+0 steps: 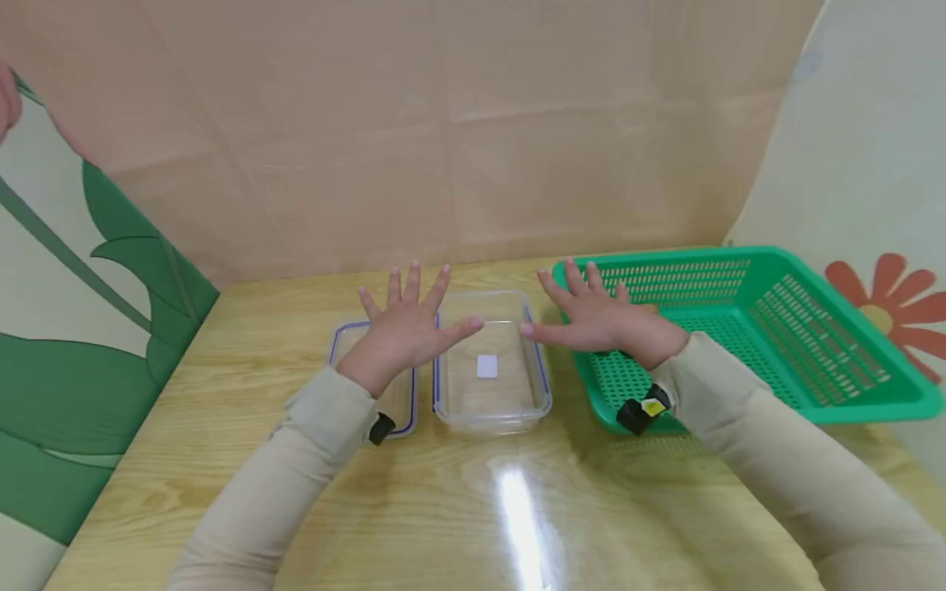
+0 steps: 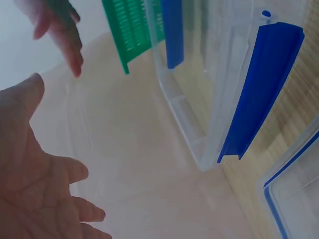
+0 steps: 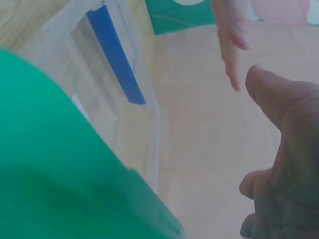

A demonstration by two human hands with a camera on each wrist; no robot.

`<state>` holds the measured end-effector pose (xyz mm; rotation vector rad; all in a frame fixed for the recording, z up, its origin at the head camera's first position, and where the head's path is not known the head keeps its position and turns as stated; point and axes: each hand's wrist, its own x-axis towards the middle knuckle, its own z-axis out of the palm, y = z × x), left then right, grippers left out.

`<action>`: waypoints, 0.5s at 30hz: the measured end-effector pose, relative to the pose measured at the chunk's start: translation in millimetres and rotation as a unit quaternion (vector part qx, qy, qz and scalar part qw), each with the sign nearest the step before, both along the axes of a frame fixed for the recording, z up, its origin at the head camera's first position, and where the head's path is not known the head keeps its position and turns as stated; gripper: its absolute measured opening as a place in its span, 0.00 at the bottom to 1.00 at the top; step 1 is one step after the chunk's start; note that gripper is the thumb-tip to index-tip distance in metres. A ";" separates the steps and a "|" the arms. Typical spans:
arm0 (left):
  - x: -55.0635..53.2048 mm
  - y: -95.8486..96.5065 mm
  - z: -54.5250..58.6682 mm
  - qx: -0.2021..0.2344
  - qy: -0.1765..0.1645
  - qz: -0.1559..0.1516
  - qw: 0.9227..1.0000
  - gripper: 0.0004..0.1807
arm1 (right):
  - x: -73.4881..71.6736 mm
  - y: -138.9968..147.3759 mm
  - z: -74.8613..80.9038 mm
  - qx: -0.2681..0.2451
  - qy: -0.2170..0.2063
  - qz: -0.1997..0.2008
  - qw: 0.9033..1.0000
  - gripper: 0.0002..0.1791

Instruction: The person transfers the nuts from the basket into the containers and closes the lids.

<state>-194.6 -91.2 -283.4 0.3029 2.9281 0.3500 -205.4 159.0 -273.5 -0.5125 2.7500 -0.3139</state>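
Both hands are held out above the table with fingers spread, and neither holds anything. My left hand [image 1: 405,332] hovers over the gap between a flat clear lid [image 1: 405,402] with a blue seal and a clear plastic food container [image 1: 491,402]. Over the left rim of a green plastic basket [image 1: 769,353] is my right hand [image 1: 599,320]. The container stands upright between the hands, a small white square [image 1: 487,366] at its middle and blue clips [image 2: 264,89] along its sides. Beneath the right hand, something small and dark in the basket is mostly hidden.
The wooden table [image 1: 222,394] ends at a pinkish-beige sheet [image 1: 443,139] behind. Painted walls stand to the left and right. Light glares off the table's front. A black wrist camera [image 1: 641,413] sits by the right cuff, near the basket's front rim.
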 end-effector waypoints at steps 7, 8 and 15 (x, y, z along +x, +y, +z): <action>1.5 -9.1 -24.1 0.168 0.042 0.014 0.985 0.44 | -7.2 29.6 4.3 -0.083 -0.004 0.042 0.996 0.52; 2.4 -10.5 -29.6 0.197 0.045 0.021 0.979 0.43 | -8.6 35.2 5.0 -0.097 -0.007 0.043 0.994 0.51; 12.2 -12.0 -69.9 0.354 0.023 0.113 0.928 0.34 | -18.9 79.8 1.4 -0.202 -0.044 0.041 0.977 0.43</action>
